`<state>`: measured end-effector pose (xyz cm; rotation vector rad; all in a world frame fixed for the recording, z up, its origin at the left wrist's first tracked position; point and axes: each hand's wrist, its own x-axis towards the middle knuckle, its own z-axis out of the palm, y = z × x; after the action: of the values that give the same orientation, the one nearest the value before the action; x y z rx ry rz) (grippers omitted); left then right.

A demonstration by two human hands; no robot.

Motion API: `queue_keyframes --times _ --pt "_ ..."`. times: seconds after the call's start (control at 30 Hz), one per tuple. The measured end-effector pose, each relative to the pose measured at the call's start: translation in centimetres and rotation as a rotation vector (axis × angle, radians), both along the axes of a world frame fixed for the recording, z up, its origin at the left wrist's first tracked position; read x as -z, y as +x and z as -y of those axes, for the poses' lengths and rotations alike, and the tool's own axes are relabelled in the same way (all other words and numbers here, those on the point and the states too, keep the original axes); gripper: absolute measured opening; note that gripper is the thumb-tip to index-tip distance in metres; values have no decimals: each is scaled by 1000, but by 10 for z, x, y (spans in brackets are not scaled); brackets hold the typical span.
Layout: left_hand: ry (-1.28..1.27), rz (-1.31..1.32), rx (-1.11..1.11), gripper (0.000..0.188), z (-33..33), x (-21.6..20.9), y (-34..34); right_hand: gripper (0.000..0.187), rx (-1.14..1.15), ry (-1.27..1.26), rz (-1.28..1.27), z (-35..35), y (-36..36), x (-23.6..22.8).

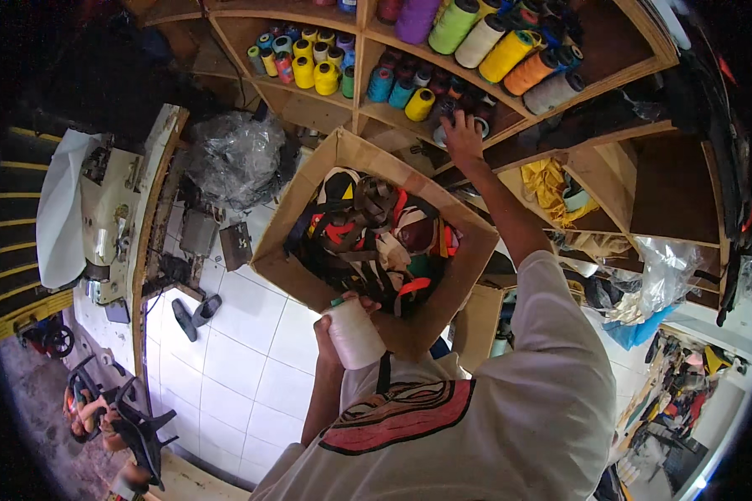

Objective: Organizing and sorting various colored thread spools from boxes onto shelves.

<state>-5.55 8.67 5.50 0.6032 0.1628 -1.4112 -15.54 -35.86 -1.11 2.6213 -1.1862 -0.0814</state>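
Observation:
A large cone of white thread (356,336) is in my left hand (329,342), held upright and slightly tilted in front of my chest. The fingers wrap round its far side, and a bit of green shows at its top. My right arm reaches up to the right, into a wooden shelf compartment. There my right hand (463,138) has its fingers bent over a dark thread spool (448,107), partly hidden by them. Other spools stand beside it, among them a yellow spool (419,105). Below and between my hands sits an open cardboard box (297,217) full of mixed straps and fabric scraps.
The wooden shelf (358,63) holds rows of coloured thread cones. A clear plastic bag (236,159) lies left of the box. Further left stands a sewing machine (109,225) on a table. Dark slippers (196,316) rest on the white tiled floor (251,367).

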Motion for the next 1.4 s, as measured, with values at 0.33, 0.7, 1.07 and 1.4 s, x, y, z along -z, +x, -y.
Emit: queue_keyframes --times 0.33,0.7,1.07,1.4 --pt "142 66 -52 68 -10 -12 11 63 -35 64 -45 -12 -14 -29" --pt "96 1110 28 57 76 -46 26 74 -95 1627 722 -273 -34 -98" --pt "-23 754 142 59 72 -53 -4 90 189 1237 1080 -341 -49 -105" --pt "-290 1735 50 72 49 -83 -6 66 57 1207 1204 -348 -46 -102"
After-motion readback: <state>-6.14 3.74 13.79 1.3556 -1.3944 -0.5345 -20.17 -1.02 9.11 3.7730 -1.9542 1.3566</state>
